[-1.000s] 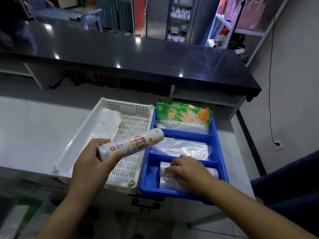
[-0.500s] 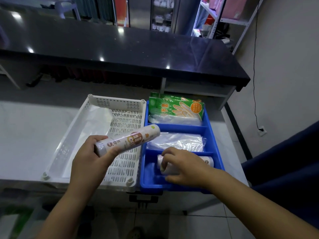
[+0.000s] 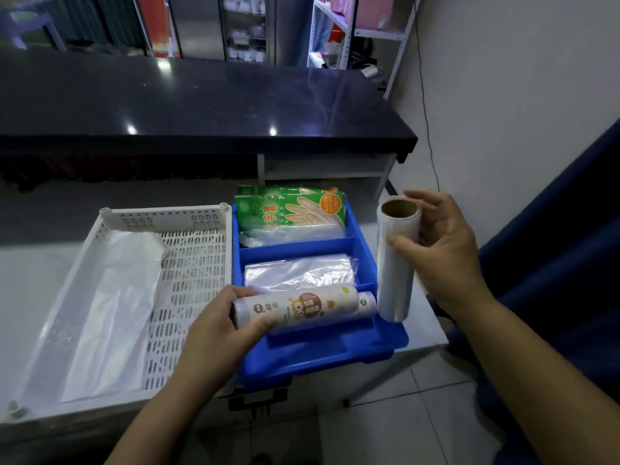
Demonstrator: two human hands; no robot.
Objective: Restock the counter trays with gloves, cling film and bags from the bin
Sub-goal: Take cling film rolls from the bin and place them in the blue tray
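One printed roll (image 3: 298, 308) in the left hand (image 3: 214, 330) half-hides, seemingly, another roll (image 3: 366, 302).

Blue plastic three-compartment tray (image 3: 335, 350): green glove packet (image 3: 292, 209) flat in the far compartment, clear folded bags (image 3: 298, 273) in the middle one. Printed-label cling film roll (image 3: 302, 308) horizontal over the near compartment, gripped by left hand (image 3: 214, 333). Plain cling film roll with cardboard core (image 3: 396, 263) near-upright just beside the tray's right rim, held in right hand (image 3: 446, 253). White perforated tray (image 3: 188, 263) alongside on the left, flat white plastic bag (image 3: 110, 313) inside.

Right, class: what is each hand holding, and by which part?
The left hand grips the printed roll by one end; the right hand holds the plain roll, upright, around its upper half.
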